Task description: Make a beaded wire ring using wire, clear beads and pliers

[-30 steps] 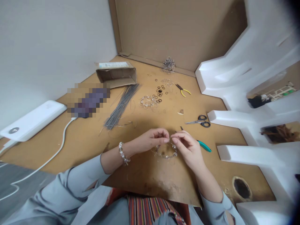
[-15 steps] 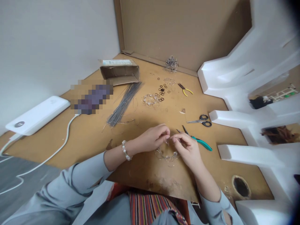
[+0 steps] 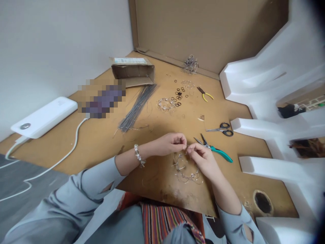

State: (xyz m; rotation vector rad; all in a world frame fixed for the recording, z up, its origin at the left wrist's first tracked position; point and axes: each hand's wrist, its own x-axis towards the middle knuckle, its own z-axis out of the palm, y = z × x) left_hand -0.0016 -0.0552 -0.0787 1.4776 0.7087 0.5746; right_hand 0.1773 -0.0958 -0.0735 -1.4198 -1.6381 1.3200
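Note:
My left hand (image 3: 175, 142) and my right hand (image 3: 203, 158) meet above the near part of the table, fingertips pinched close together. Between them they hold thin wire belonging to a wire ring with clear beads (image 3: 193, 176), which hangs below the fingers. The exact wire ends are too fine to make out. Just beyond my right hand lie teal-handled pliers (image 3: 221, 154), jaws apart. A second beaded wire ring (image 3: 165, 105) rests farther back, beside several small dark rings (image 3: 179, 94).
A bundle of grey wires (image 3: 138, 108) lies before an open cardboard box (image 3: 133, 82). Scissors (image 3: 223, 129) and yellow-handled pliers (image 3: 208, 96) lie to the right, near white foam (image 3: 256, 169). A tangled wire clump (image 3: 191, 64) sits at the back; a white power bank (image 3: 45, 117) is left.
The beaded ring has turned and hangs more fully in view below my right hand. My fingertips have come closer together. The whole view has shifted slightly.

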